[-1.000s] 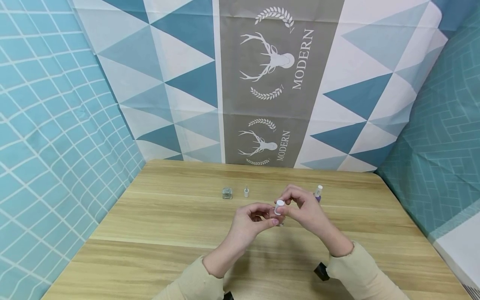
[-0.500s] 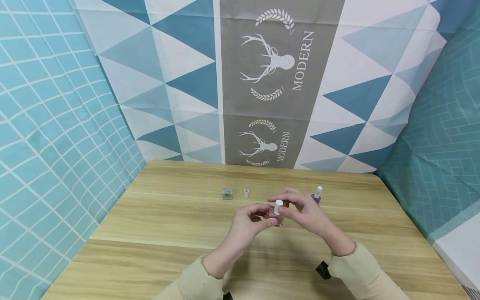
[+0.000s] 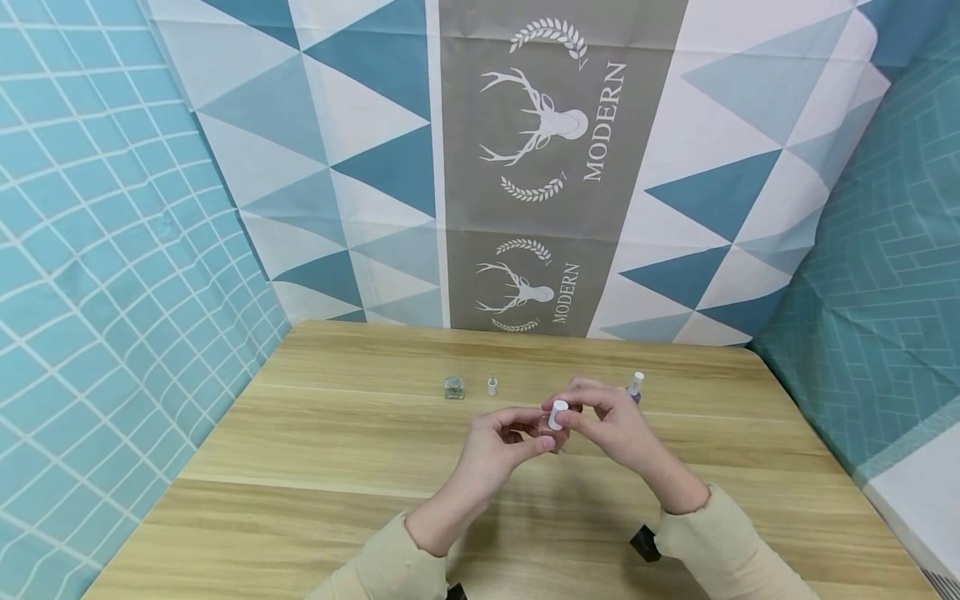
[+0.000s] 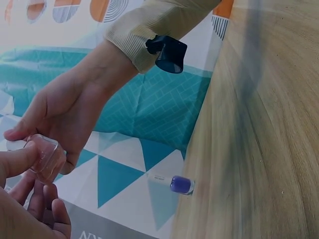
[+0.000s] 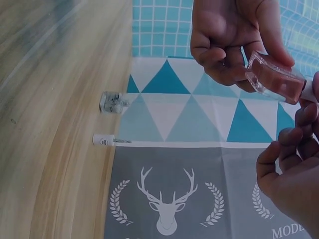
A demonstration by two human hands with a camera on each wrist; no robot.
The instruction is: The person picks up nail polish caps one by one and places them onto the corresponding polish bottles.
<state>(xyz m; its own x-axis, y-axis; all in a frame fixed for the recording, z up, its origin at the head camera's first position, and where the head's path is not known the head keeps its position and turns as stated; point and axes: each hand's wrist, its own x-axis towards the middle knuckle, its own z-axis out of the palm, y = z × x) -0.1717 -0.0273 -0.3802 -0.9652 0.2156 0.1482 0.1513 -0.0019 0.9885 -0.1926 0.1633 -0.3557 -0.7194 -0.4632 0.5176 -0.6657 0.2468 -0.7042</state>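
On my right wrist feed I'm watching the left hand (image 5: 227,35) holding a pink bottle (image 5: 276,79) by its glass while the right hand (image 5: 298,189) is pinching its white cap (image 5: 309,90). A clear bottle (image 5: 110,102) and a brush cap (image 5: 103,140), bristles up, are standing on the worktop (image 5: 60,124). On the left wrist feed a purple bottle (image 4: 182,184) is standing upright. On the head feed I'm seeing the pink bottle hanging above the worktop's middle; the clear bottle and brush cap are sitting near the far edge, the purple bottle toward the far right corner.
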